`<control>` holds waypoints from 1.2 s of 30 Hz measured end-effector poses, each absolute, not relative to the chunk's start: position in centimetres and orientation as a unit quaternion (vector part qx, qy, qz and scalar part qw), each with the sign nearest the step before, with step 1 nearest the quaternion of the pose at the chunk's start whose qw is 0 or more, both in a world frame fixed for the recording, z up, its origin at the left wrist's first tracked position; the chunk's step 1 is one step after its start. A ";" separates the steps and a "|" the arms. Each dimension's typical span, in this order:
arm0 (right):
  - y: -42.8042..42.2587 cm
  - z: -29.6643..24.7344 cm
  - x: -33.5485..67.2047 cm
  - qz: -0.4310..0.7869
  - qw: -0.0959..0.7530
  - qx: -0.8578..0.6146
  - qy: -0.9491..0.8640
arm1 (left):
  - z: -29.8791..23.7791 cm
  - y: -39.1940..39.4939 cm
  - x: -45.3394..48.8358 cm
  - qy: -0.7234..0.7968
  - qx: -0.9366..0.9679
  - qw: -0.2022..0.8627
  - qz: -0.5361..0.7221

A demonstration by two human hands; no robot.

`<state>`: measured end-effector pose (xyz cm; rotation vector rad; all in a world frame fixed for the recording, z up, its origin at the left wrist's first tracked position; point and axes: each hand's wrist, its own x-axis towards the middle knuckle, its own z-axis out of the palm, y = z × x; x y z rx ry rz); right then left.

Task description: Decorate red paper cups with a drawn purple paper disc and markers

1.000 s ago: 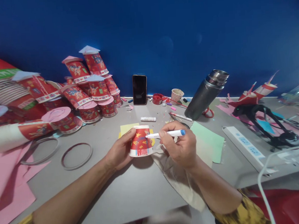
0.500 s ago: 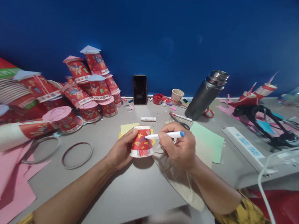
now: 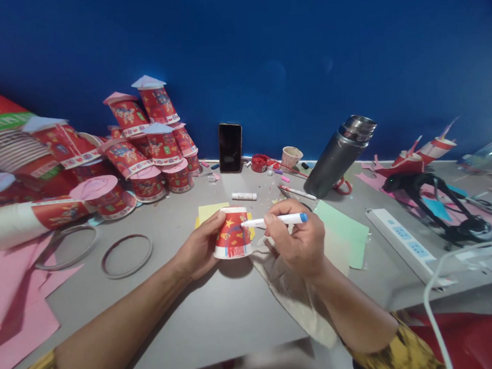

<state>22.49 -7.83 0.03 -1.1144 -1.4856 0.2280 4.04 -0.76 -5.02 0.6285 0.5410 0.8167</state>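
Note:
My left hand (image 3: 200,247) is closed on a red paper cup (image 3: 234,238), held upside down with its wide white rim lowest. A yellow star and other printed figures show on the cup's side. Pinched in my right hand (image 3: 300,237) is a white marker (image 3: 274,221) with a blue end. The marker's tip meets or nearly touches the right side of the cup; exact contact is hard to tell. Yellow paper (image 3: 209,212) lies on the table behind the cup. A pale cloth (image 3: 300,299) rests under my right forearm.
Stacked red cups with paper roofs (image 3: 159,145) fill the left back. A phone (image 3: 230,147) leans on the blue wall. A dark flask (image 3: 337,158), green paper (image 3: 346,233), a power strip (image 3: 402,244) and a black headset (image 3: 437,205) stand or lie to the right. Two grey rings (image 3: 127,256) lie left.
The marker and my right hand have shifted slightly to the right along the cup's side. My left hand and the cup have hardly moved.

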 end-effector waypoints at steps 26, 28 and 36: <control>-7.8 0.5 22.7 0.110 0.581 -0.491 -0.639 | -4.9 -0.8 3.9 0.263 0.256 0.850 0.378; -7.8 0.5 22.7 0.113 0.579 -0.493 -0.640 | -4.8 -0.7 3.9 0.259 0.252 0.855 0.371; -7.8 0.3 22.8 0.138 0.589 -0.489 -0.629 | -4.6 -0.7 3.9 0.260 0.243 0.859 0.368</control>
